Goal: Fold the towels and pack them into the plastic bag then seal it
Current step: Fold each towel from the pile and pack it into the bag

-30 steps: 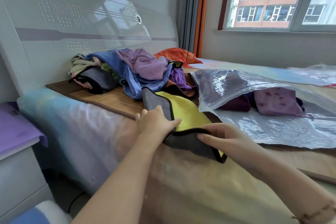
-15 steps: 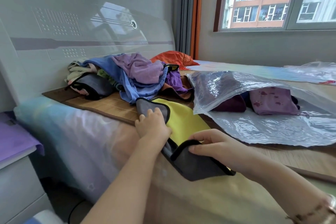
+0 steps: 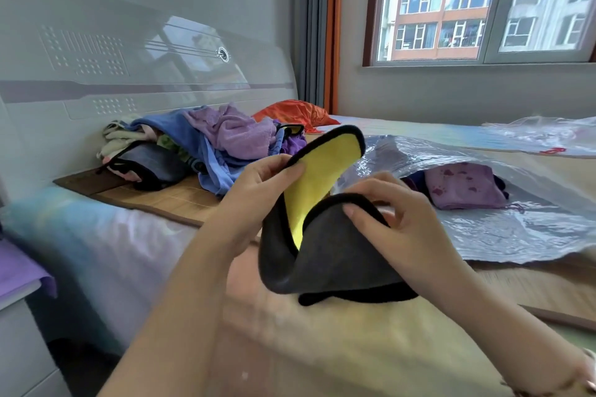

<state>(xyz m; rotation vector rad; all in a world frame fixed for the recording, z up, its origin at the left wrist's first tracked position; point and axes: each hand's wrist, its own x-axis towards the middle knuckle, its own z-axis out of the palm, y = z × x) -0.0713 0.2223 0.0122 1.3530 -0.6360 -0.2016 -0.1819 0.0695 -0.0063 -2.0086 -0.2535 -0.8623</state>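
A small towel (image 3: 325,255), grey outside and yellow inside with black trim, is lifted off the bed and bent in a U. My left hand (image 3: 254,200) pinches its far edge near the yellow side. My right hand (image 3: 396,222) grips the near grey edge. Behind it lies a clear plastic bag (image 3: 503,229), mouth toward me, with a folded purple towel (image 3: 464,185) and darker ones inside. A pile of unfolded towels (image 3: 206,142) sits by the headboard.
The bed (image 3: 338,348) carries a bamboo mat (image 3: 167,196) under the pile. An orange cloth (image 3: 293,111) lies at the back. Another plastic bag (image 3: 545,135) lies far right. A white nightstand with a purple cloth (image 3: 19,271) stands at left.
Both hands raised the grey-and-yellow towel off the bed; it was lying flat with one corner folded over, and now hangs bent between them. The view tilted up slightly.
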